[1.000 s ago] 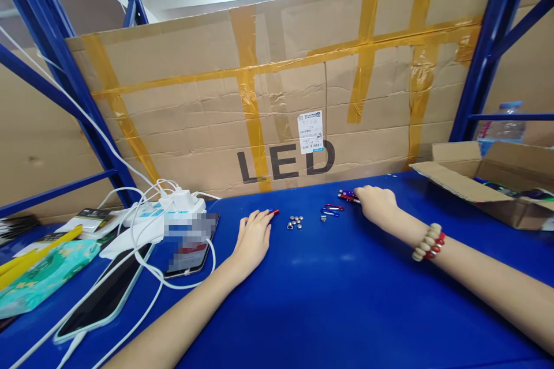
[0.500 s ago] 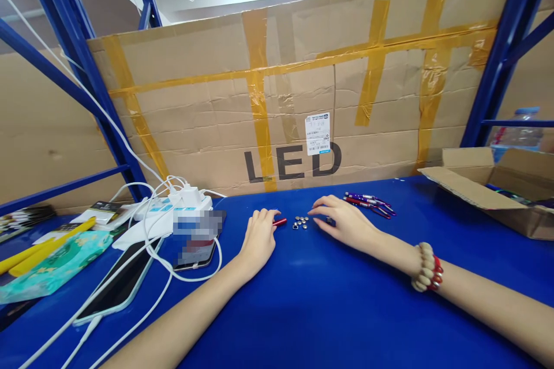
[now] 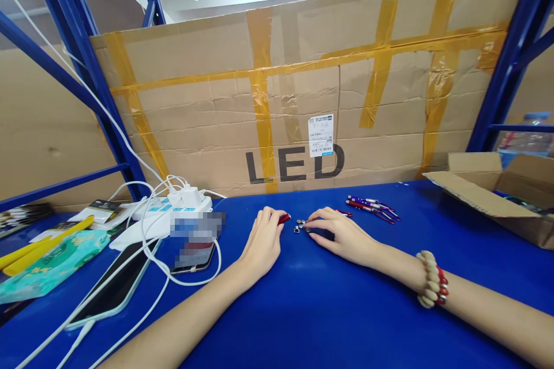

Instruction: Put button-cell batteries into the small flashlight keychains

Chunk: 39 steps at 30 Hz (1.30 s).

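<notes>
My left hand (image 3: 263, 243) is closed around a short red metal tube (image 3: 284, 218), whose end sticks out past the fingertips. To its right, several small silvery button cells (image 3: 300, 222) lie on the blue table, with a small shiny metal piece (image 3: 296, 229) at their near side. My right hand (image 3: 338, 233) has reached these cells from the right. Its thumb and fingertips close in on one button cell (image 3: 307, 230), partly hidden by the fingers. Behind this hand lie several slim red and purple metal tubes (image 3: 363, 202) with wrist straps.
At left stand a white power strip (image 3: 190, 200) with tangled cables, a phone (image 3: 116, 282) and another phone (image 3: 194, 256). A teal patterned packet (image 3: 56, 265) lies further left. An open cardboard box (image 3: 485, 196) sits at right. A tall cardboard sheet (image 3: 208, 127) closes off the back.
My right hand has moved left onto the button cells, and its fingers have drawn together around one. The red tube in my left hand has tilted upward. The view has shifted slightly.
</notes>
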Motion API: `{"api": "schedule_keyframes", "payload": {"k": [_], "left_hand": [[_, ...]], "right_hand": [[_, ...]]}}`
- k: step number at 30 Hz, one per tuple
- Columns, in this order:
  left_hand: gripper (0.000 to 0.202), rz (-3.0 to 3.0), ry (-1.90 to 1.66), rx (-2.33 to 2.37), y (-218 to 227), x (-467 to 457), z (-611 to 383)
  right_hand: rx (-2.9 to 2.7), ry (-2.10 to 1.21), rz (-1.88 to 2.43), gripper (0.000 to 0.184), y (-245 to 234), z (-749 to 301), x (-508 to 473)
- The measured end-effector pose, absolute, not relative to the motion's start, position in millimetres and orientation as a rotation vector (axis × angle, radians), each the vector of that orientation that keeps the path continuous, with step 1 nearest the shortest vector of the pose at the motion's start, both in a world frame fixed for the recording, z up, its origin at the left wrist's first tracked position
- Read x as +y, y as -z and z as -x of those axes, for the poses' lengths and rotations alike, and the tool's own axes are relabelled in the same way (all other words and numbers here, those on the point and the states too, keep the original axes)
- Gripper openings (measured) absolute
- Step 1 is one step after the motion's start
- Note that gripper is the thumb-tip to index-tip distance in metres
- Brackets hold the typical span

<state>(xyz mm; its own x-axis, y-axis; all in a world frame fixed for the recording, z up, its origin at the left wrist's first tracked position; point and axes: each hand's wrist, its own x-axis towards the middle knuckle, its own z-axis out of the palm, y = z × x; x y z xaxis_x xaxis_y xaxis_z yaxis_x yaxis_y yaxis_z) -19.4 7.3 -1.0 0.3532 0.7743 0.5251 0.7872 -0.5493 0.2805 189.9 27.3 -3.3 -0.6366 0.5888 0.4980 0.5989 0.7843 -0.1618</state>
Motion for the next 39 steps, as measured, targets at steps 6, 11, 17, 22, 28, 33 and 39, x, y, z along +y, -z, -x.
{"api": "schedule_keyframes", "payload": {"k": [6, 11, 17, 22, 28, 33, 39], "left_hand": [[0.016, 2.677, 0.914, -1.297, -2, 1, 15], [0.015, 2.677, 0.873, -1.209, -4, -4, 11], [0.016, 2.740, 0.769, -1.096, -9, -9, 9], [0.013, 2.745, 0.737, -1.064, -8, -9, 9], [0.012, 2.735, 0.739, -1.045, -6, -8, 10], [0.011, 2.729, 0.742, -1.037, -5, -8, 9], [0.010, 2.734, 0.737, -1.017, -5, -7, 10]], "right_hand": [[-2.406, 0.034, 0.893, 0.021, 4, -191, 28], [-2.416, -0.025, 0.891, 0.018, 3, -190, 28], [-2.399, -0.060, 0.930, 0.016, 3, -189, 25], [-2.399, -0.158, 0.956, 0.017, 3, -189, 25], [-2.412, -0.210, 0.956, 0.019, 3, -188, 25], [-2.403, -0.293, 0.981, 0.022, 6, -189, 26], [-2.385, -0.363, 0.990, 0.022, 8, -189, 29]]}}
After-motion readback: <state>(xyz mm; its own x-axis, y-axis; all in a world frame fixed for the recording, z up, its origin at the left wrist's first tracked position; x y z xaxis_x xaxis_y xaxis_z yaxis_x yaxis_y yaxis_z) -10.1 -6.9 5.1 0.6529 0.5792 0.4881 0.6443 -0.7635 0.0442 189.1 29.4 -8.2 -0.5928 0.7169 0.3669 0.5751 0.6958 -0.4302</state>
